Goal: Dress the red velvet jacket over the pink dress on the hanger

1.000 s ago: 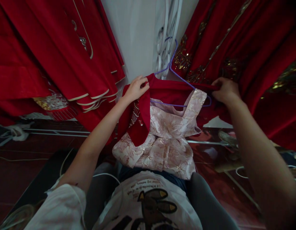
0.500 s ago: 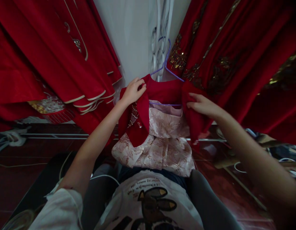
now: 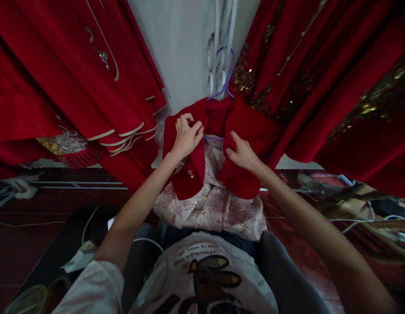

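Observation:
A small red jacket [image 3: 245, 131] hangs over a pale pink brocade dress [image 3: 215, 205] on a purple wire hanger [image 3: 224, 83], which is hooked on a white ornamental grille [image 3: 218, 39]. My left hand [image 3: 186, 135] grips the jacket's left front edge, fingers closed on the cloth. My right hand [image 3: 243, 155] pinches the right front edge. The two red fronts are drawn close together over the dress, with a narrow gap between them.
Long red garments with cream trim [image 3: 74, 78] hang at the left, and red ones with gold embroidery [image 3: 320, 74] at the right. A white wall [image 3: 183, 48] lies behind. Cables [image 3: 12, 187] and clutter lie on the dark red floor.
My right hand has pulled the jacket's right front inward from the far right to the middle. The left hand stayed on the left front, shifting slightly inward.

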A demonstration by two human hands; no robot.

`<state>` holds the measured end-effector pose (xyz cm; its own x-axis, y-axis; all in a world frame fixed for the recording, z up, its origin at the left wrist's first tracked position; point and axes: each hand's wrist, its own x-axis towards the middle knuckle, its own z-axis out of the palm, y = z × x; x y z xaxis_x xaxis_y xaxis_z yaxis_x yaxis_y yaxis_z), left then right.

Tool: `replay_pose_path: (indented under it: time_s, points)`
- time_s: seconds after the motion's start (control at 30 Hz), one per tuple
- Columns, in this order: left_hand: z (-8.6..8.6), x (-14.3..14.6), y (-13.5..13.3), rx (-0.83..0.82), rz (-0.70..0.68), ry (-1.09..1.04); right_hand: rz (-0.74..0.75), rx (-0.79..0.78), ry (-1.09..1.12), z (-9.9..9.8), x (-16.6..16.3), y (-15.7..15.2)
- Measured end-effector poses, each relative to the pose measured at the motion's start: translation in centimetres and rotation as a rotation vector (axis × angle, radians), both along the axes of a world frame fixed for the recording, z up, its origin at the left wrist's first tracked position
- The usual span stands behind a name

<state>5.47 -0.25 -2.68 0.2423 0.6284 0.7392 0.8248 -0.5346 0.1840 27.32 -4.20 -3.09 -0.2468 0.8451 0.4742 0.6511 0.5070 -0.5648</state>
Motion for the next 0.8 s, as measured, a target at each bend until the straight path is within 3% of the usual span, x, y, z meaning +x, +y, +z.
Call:
replay_pose_path:
  time_s: [0.13,0.27,0.4,0.5,0.67,0.8]
  points:
    - [-2.3,2.1,-2.4,-0.079,-0.137,-0.03,0.066,0.041,-0.013,-0.3,-1.1,-0.2]
    - [-1.7,3.9,-3.5,-0.101,-0.262,-0.297,0.104,0.097,0.037,-0.7,-2.1,-0.1]
    - [-1.0,4.7,-2.9,-0.185,-0.329,-0.587,0.101,0.105,0.192,-1.9,-2.6,-0.4]
    - [-1.6,4.7,-2.3,-0.302,-0.363,-0.801,0.127,0.207,0.319,-3.2,-3.0,-0.7]
    - [-3.1,4.5,-3.7,-0.672,-0.568,-1.155,0.145,0.247,0.424,-4.9,-3.2,-1.1]
    - [-4.0,4.7,-5.3,-0.667,-0.605,-1.262,0.172,0.215,0.472,-5.2,-2.9,-1.6]
